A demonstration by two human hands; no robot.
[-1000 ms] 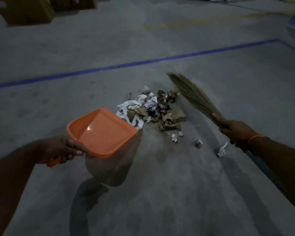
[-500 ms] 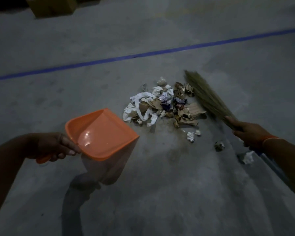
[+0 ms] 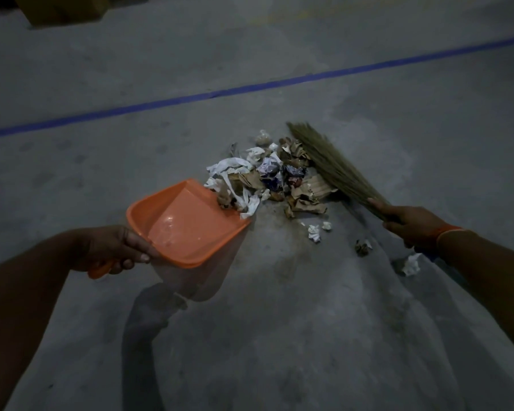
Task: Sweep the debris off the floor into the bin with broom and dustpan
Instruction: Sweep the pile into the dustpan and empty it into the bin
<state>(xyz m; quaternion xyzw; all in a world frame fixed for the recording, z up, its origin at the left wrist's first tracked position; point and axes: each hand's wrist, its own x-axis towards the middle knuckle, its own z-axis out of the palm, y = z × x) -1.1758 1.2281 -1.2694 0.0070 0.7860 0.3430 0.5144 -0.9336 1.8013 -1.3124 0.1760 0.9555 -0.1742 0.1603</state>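
Note:
An orange dustpan (image 3: 187, 223) hangs just above the grey floor, its open lip touching the left edge of a debris pile (image 3: 273, 176) of white paper strips, brown cardboard scraps and crumpled wrappers. My left hand (image 3: 113, 247) grips the dustpan's handle. A grass broom (image 3: 330, 161) lies slanted along the pile's right side, bristle tips pointing away from me. My right hand (image 3: 410, 223) grips the broom near its bound end. A few loose paper balls (image 3: 314, 232) lie on the floor between the pile and my right arm. No bin is in view.
A blue line (image 3: 250, 87) crosses the concrete floor beyond the pile. Brown cardboard boxes (image 3: 66, 10) stand at the far top left. The dustpan's shadow falls on the floor below it.
The dustpan has moved right and forward until its lip reaches the pile's left edge. The broom stays on the pile's right side, and the view has come closer.

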